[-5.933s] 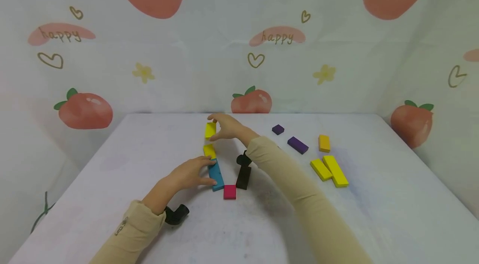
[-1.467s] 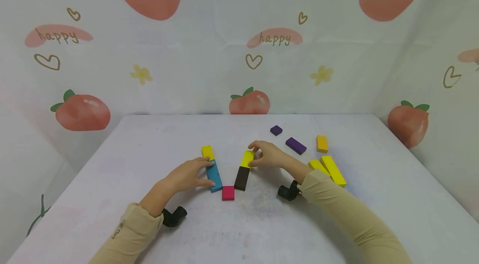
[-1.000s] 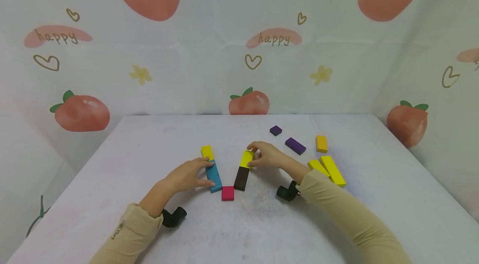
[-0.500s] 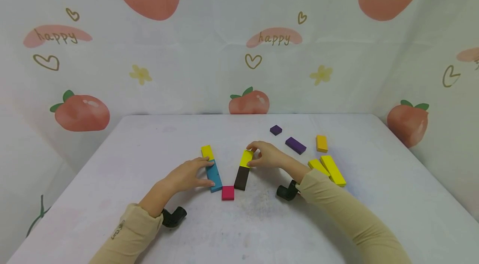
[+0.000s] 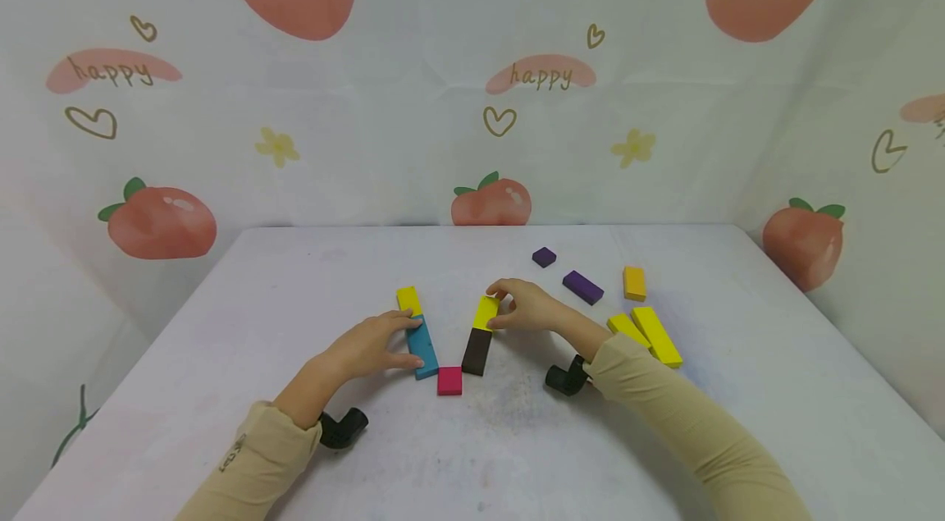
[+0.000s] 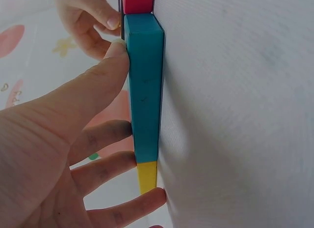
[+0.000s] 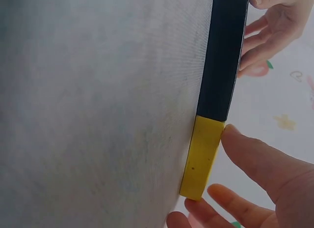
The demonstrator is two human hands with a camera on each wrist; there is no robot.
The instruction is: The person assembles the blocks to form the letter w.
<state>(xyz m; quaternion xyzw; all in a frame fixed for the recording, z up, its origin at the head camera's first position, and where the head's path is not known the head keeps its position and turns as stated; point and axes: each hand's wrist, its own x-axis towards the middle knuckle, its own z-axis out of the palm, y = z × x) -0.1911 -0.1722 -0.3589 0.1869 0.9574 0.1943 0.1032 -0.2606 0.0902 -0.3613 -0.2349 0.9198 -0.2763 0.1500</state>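
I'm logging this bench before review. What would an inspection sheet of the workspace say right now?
Surface: pale table, faint scuffs near the front.
Job's things: blue block with small yellow block at its far end; dark brown block with yellow block at its far end; pink square between the near ends.
Clutter: two purple blocks, orange block, two long yellow blocks, lying loose on the right.
Hands: left hand touches the blue block; right hand pinches the yellow block.
Cables: green cord at the left edge.
Surroundings: peach-print backdrop.

teal block, yellow block, dark brown block, pink square, purple blocks
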